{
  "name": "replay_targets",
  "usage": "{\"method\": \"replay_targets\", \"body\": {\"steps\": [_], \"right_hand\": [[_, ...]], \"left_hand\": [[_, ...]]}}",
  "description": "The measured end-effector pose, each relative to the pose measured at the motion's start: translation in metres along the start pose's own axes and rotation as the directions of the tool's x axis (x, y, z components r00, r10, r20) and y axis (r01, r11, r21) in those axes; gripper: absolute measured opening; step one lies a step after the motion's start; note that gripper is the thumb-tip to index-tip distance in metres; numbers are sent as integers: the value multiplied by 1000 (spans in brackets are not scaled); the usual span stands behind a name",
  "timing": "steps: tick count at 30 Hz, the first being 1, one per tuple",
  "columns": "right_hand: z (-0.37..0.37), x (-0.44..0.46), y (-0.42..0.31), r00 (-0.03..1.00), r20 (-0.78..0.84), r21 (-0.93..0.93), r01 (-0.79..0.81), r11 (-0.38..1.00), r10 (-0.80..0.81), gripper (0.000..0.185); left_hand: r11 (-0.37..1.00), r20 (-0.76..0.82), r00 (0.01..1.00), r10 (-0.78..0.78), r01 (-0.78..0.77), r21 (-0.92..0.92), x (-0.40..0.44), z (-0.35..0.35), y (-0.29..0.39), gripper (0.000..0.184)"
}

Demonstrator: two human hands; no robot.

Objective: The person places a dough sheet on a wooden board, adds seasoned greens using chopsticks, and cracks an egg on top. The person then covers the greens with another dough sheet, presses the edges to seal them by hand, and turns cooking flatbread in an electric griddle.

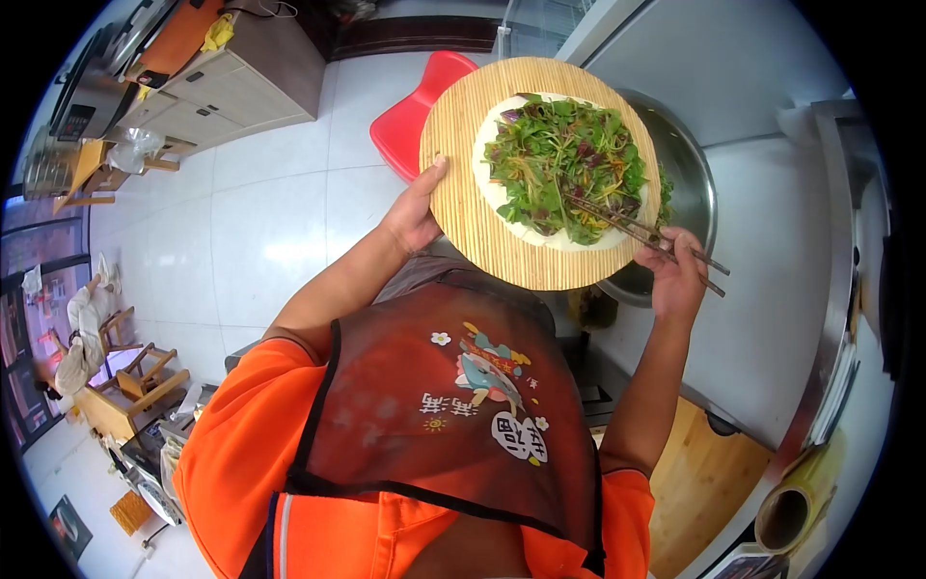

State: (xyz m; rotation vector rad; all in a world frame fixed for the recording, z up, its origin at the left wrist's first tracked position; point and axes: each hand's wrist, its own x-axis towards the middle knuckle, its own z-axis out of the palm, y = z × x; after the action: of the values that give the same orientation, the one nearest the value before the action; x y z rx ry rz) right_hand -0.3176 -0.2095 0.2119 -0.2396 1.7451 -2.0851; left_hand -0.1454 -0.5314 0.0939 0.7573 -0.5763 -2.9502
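Note:
A round slatted board carries a pale flat dough sheet topped with chopped green and purple leaves and thin orange shreds. My left hand grips the board's left edge, thumb on top, other fingers partly hidden beneath. In my right hand is a pair of dark chopsticks, their tips in the leaves near the lower right of the dough. Partly behind the board's right side is a large metal basin, with some greens showing at its edge.
A red stool stands beyond the board on the tiled floor. Drawers are at the upper left. A person is near wooden chairs at the far left. A wooden surface and a roll lie lower right.

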Motion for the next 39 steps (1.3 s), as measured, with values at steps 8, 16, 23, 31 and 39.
{"method": "replay_targets", "body": {"steps": [8, 16, 23, 31, 39], "right_hand": [[2, -8, -12, 997, -74, -5, 12, 1000, -12, 26], [4, -19, -8, 989, 117, 89, -103, 991, 92, 25], [28, -12, 5, 993, 38, 8, -113, 994, 113, 24], [54, -16, 14, 991, 100, -13, -92, 996, 93, 25], [76, -4, 5, 996, 82, -14, -44, 999, 45, 26]], "left_hand": [[1000, -4, 1000, -2, 2, 19, 0, 0, -1, 57], [999, 45, 998, -37, 39, -38, 1, -6, 2, 52], [1000, -1, 1000, -22, 22, 0, -2, -1, 4, 54], [1000, -30, 999, -13, 13, 3, -8, 5, 4, 56], [1000, -60, 998, -11, 12, 9, -17, 14, 10, 54]]}}
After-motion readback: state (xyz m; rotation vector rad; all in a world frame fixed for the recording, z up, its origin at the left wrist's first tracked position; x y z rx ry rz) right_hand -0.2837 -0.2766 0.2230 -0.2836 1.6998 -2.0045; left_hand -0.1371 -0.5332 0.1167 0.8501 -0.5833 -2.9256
